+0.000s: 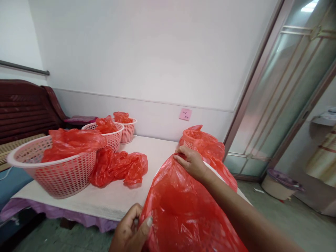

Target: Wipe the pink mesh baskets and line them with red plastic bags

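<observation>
A large red plastic bag (189, 210) spreads across the front right, its mouth facing me. My left hand (132, 227) pinches the bag's near left edge between thumb and fingers. Farther back, my right hand (193, 163) grips the bag's far edge, drawing the film up to a peak. A pale curved rim shows behind my right forearm; most of what lies under the bag is hidden. Just beyond my right hand stands a small basket wrapped in red plastic (193, 137).
On the left, a large pink basket (70, 175), a middle basket (113, 140) and a back basket (128, 133) hold red bags. A crumpled red bag (119, 168) lies on the white-covered table (154, 147). A lined bin (278, 185) stands by the glass door (265, 105).
</observation>
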`<state>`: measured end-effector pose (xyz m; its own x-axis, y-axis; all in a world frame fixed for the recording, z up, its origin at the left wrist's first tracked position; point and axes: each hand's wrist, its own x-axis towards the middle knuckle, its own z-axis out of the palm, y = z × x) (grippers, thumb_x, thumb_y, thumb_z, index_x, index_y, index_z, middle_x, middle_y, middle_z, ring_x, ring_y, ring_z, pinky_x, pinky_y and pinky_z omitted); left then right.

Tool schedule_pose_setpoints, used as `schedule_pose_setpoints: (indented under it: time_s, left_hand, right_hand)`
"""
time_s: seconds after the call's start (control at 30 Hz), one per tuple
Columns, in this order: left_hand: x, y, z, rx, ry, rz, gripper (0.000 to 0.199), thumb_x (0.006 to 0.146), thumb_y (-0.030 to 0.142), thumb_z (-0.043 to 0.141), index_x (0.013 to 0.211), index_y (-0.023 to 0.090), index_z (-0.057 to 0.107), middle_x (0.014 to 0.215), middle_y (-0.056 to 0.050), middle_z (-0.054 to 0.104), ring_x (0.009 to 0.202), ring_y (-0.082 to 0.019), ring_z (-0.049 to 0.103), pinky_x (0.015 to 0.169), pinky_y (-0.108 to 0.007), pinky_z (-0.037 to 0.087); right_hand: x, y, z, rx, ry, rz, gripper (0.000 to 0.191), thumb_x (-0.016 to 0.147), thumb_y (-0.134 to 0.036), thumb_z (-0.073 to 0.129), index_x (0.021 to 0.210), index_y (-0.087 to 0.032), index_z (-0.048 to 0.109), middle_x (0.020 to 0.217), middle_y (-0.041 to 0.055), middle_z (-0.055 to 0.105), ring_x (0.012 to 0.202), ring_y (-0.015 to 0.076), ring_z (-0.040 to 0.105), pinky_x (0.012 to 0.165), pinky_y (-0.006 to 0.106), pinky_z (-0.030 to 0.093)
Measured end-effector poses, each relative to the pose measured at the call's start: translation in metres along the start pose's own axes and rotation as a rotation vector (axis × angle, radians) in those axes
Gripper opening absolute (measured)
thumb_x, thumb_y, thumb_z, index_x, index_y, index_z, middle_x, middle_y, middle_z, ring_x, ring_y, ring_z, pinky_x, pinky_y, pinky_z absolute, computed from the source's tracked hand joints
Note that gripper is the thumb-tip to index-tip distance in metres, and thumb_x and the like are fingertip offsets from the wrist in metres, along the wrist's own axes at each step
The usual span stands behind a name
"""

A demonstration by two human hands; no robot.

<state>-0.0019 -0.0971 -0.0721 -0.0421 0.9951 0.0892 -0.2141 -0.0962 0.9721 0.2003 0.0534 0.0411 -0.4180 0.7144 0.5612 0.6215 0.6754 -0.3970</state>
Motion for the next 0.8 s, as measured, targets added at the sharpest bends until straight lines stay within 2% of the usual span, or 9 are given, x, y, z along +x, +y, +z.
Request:
schedule_pose_setpoints:
  time_s: [0.1,0.2,0.3,0.37,0.5,0.57,0.63,0.7,0.8]
  left_hand:
    - [0.018,0.016,-0.009,0.138,0.007,0.093,0.044,0.081,0.057,0.059,0.063,0.019,0.045,0.061,0.003,0.040,0.058,-0.011,0.035,0.055,-0.021,0.032]
    - [0.034,0.026,-0.014,0.115,-0.047,0.041,0.046,0.081,0.058,0.059,0.062,0.019,0.044,0.060,0.003,0.041,0.058,-0.011,0.036,0.054,-0.022,0.032]
    - [0.044,0.029,-0.015,0.130,-0.061,-0.014,0.049,0.074,0.060,0.065,0.060,0.019,0.042,0.058,0.005,0.037,0.056,-0.010,0.031,0.052,-0.021,0.028]
    - [0.047,0.031,-0.015,0.123,-0.057,-0.031,0.049,0.075,0.060,0.065,0.060,0.019,0.041,0.059,0.005,0.038,0.056,-0.009,0.030,0.052,-0.020,0.029]
    - [0.047,0.032,-0.014,0.025,0.107,-0.031,0.045,0.078,0.056,0.063,0.063,0.019,0.043,0.058,0.006,0.037,0.053,-0.009,0.029,0.048,-0.019,0.027]
    - [0.046,0.030,-0.014,-0.017,0.146,-0.020,0.041,0.079,0.054,0.065,0.065,0.019,0.048,0.061,0.005,0.042,0.056,-0.009,0.035,0.050,-0.018,0.032]
    - [0.047,0.029,-0.015,-0.098,0.113,-0.047,0.036,0.078,0.050,0.067,0.069,0.018,0.055,0.069,0.003,0.051,0.064,-0.010,0.045,0.059,-0.019,0.041]
    - [0.049,0.028,-0.014,-0.228,0.097,-0.118,0.029,0.077,0.045,0.071,0.075,0.018,0.061,0.078,0.001,0.058,0.071,-0.012,0.052,0.067,-0.021,0.046]
    - [0.052,0.024,-0.011,-0.383,0.128,-0.217,0.023,0.072,0.036,0.077,0.082,0.018,0.066,0.080,0.000,0.064,0.072,-0.013,0.058,0.066,-0.022,0.049]
  right_hand:
    - [0.007,0.002,0.006,0.014,-0.013,-0.002,0.016,0.087,-0.028,0.052,0.072,-0.021,0.048,0.073,-0.0014,0.054,0.069,0.0137,0.050,0.066,0.028,0.037]
    - [0.014,0.004,0.010,0.022,-0.018,0.005,0.015,0.085,-0.027,0.052,0.072,-0.021,0.049,0.072,-0.0016,0.054,0.069,0.0135,0.050,0.066,0.027,0.037]
    - [0.019,0.007,0.014,0.029,-0.017,0.019,0.014,0.084,-0.027,0.052,0.071,-0.021,0.049,0.070,-0.0017,0.054,0.067,0.0134,0.050,0.065,0.027,0.037]
    - [0.020,0.008,0.016,0.034,-0.015,0.028,0.015,0.083,-0.027,0.053,0.070,-0.021,0.049,0.069,-0.0019,0.054,0.067,0.0134,0.050,0.065,0.027,0.036]
    - [0.022,0.011,0.019,0.046,-0.015,0.034,0.016,0.083,-0.028,0.053,0.069,-0.021,0.048,0.069,-0.0024,0.054,0.066,0.0133,0.051,0.063,0.027,0.036]
    - [0.023,0.012,0.021,0.047,-0.013,0.040,0.015,0.083,-0.028,0.053,0.070,-0.021,0.048,0.068,-0.0025,0.054,0.065,0.0133,0.050,0.062,0.026,0.035]
    - [0.024,0.012,0.024,0.044,-0.010,0.046,0.015,0.082,-0.028,0.054,0.070,-0.021,0.049,0.067,-0.0026,0.053,0.064,0.0133,0.050,0.061,0.026,0.034]
    - [0.026,0.011,0.026,0.042,-0.009,0.049,0.015,0.082,-0.028,0.054,0.069,-0.021,0.050,0.068,-0.0025,0.054,0.065,0.0132,0.050,0.061,0.026,0.034]
    - [0.028,0.009,0.030,0.043,-0.012,0.052,0.015,0.082,-0.027,0.055,0.068,-0.021,0.050,0.068,-0.0024,0.056,0.065,0.0129,0.050,0.061,0.026,0.033]
